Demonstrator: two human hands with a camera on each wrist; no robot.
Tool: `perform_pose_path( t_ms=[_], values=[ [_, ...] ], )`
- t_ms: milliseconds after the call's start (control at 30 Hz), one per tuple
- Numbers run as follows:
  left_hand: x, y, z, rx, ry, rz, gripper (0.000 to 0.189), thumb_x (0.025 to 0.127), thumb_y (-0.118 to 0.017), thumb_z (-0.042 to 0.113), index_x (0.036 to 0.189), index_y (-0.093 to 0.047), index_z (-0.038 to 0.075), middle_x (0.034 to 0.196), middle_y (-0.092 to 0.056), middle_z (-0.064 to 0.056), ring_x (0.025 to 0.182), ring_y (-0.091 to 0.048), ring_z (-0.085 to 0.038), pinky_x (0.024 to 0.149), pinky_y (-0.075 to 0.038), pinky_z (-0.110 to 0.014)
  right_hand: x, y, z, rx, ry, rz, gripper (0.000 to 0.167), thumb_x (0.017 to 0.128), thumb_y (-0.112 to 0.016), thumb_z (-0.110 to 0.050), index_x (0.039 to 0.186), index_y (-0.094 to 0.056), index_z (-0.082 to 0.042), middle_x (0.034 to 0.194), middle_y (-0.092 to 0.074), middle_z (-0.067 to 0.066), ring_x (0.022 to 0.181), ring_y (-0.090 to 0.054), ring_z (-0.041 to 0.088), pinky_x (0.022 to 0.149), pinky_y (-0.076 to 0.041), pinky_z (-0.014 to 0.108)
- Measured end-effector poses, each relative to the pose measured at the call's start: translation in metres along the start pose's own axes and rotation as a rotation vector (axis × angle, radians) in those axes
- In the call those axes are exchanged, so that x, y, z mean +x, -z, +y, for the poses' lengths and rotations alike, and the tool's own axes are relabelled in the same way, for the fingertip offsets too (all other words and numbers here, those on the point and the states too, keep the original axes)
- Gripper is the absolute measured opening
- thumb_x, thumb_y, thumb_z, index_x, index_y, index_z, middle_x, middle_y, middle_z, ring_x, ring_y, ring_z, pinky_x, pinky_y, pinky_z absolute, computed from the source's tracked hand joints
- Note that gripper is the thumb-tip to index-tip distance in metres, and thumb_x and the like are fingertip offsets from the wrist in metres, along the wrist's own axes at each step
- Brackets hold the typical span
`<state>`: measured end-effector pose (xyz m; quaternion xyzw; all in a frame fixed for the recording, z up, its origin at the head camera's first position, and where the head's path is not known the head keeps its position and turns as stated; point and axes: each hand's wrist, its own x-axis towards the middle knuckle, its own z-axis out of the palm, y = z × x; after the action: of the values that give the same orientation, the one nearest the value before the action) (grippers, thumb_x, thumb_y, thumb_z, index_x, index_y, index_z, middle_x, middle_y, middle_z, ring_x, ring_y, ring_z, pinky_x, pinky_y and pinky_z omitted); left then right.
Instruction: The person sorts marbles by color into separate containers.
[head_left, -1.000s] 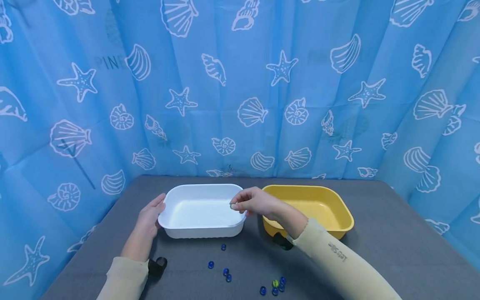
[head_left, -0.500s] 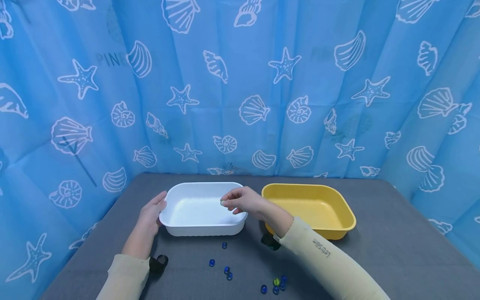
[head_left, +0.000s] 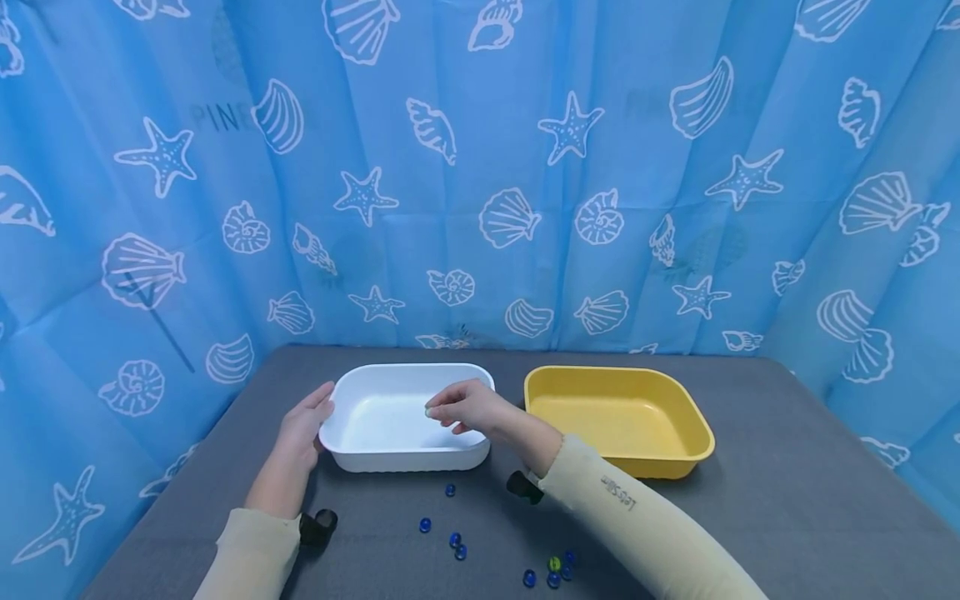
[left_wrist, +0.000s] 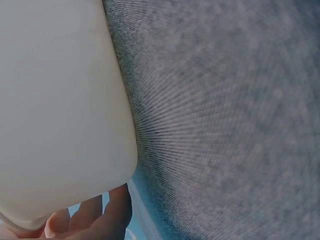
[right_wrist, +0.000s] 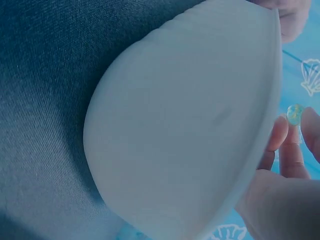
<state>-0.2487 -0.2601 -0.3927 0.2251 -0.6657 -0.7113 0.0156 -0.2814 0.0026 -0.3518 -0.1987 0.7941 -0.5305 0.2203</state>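
A white plastic basin point(head_left: 405, 461) stands at the centre-left of the grey table. My left hand point(head_left: 302, 427) grips its left side at the rim; in the left wrist view its fingers point(left_wrist: 117, 210) lie along the outer wall. Over the inside of the basin, my right hand point(head_left: 474, 408) pinches a clear yellow-green marble point(right_wrist: 295, 114) between thumb and fingertips. In the right wrist view the marble shows beyond the basin's rim. No marbles show on the visible part of the basin's floor.
To the right stands a yellow basin point(head_left: 663, 468). Several blue marbles point(head_left: 425, 525) lie scattered in front of the white basin. A yellow-green marble point(head_left: 554, 564) sits among blue ones nearer the front. A blue shell-patterned curtain point(head_left: 480, 167) hangs behind the table.
My right hand has moved left with the marble, from the white basin's right rim to over its inside. My left hand has stayed on the basin's left side.
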Motion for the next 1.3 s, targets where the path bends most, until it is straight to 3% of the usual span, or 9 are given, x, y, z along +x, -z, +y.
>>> perform_pose_path(
  t_ms=[400, 567, 700, 867, 1000, 1167, 1300],
  values=[
    [0.002, 0.0, 0.0, 0.001, 0.008, 0.014, 0.048, 0.106, -0.04, 0.02, 0.153, -0.029, 0.018, 0.158, -0.026, -0.007, 0.144, -0.024, -0.029, 0.112, -0.028, -0.045, 0.005, -0.012, 0.004, 0.0, 0.005, 0.021, 0.019, 0.093, -0.066, -0.015, 0.105, -0.071, -0.001, 0.092, -0.066, 0.009, 0.078, -0.058, 0.017, 0.067, -0.052, 0.029],
    [0.002, -0.001, -0.001, 0.006, 0.001, 0.017, 0.048, 0.106, -0.039, 0.02, 0.154, -0.029, 0.018, 0.158, -0.026, -0.007, 0.144, -0.025, -0.029, 0.111, -0.029, -0.046, 0.005, -0.013, 0.005, 0.014, -0.009, 0.054, 0.022, 0.094, -0.065, -0.015, 0.11, -0.07, 0.0, 0.094, -0.066, 0.006, 0.083, -0.06, 0.019, 0.071, -0.053, 0.032],
    [0.001, -0.001, 0.0, 0.008, 0.003, 0.015, 0.049, 0.106, -0.04, 0.02, 0.154, -0.028, 0.018, 0.158, -0.025, -0.007, 0.144, -0.023, -0.03, 0.112, -0.027, -0.047, 0.002, -0.01, 0.004, 0.027, -0.004, 0.073, 0.025, 0.094, -0.065, -0.016, 0.113, -0.068, 0.0, 0.098, -0.066, 0.009, 0.087, -0.061, 0.023, 0.075, -0.053, 0.035],
    [0.001, 0.0, 0.001, 0.019, 0.009, 0.003, 0.05, 0.106, -0.039, 0.022, 0.154, -0.027, 0.019, 0.159, -0.023, -0.007, 0.145, -0.02, -0.03, 0.113, -0.024, -0.049, -0.012, -0.003, 0.001, 0.027, 0.021, 0.083, 0.023, 0.095, -0.064, -0.014, 0.111, -0.068, 0.002, 0.096, -0.066, 0.015, 0.08, -0.06, 0.018, 0.073, -0.054, 0.032],
    [0.001, 0.0, 0.001, 0.02, 0.008, 0.006, 0.049, 0.106, -0.039, 0.022, 0.154, -0.027, 0.019, 0.159, -0.023, -0.007, 0.145, -0.02, -0.03, 0.113, -0.024, -0.049, -0.025, 0.004, 0.003, 0.01, 0.062, 0.052, 0.023, 0.095, -0.064, -0.013, 0.11, -0.067, 0.005, 0.094, -0.066, 0.018, 0.076, -0.059, 0.015, 0.072, -0.054, 0.03],
    [0.0, 0.0, 0.001, 0.019, 0.008, 0.007, 0.049, 0.106, -0.039, 0.021, 0.154, -0.027, 0.018, 0.159, -0.023, -0.007, 0.145, -0.021, -0.03, 0.113, -0.025, -0.048, -0.044, 0.016, 0.011, 0.004, 0.103, -0.032, 0.024, 0.094, -0.064, -0.01, 0.111, -0.065, 0.007, 0.083, -0.063, 0.008, 0.072, -0.056, 0.014, 0.071, -0.052, 0.028],
    [0.0, 0.0, 0.001, 0.02, 0.008, 0.003, 0.05, 0.106, -0.04, 0.021, 0.154, -0.027, 0.018, 0.159, -0.023, -0.008, 0.145, -0.021, -0.031, 0.113, -0.025, -0.048, -0.062, 0.024, 0.018, 0.001, 0.112, -0.106, 0.025, 0.094, -0.063, -0.009, 0.112, -0.064, 0.009, 0.084, -0.063, 0.004, 0.074, -0.056, 0.014, 0.072, -0.052, 0.029]
  ],
)
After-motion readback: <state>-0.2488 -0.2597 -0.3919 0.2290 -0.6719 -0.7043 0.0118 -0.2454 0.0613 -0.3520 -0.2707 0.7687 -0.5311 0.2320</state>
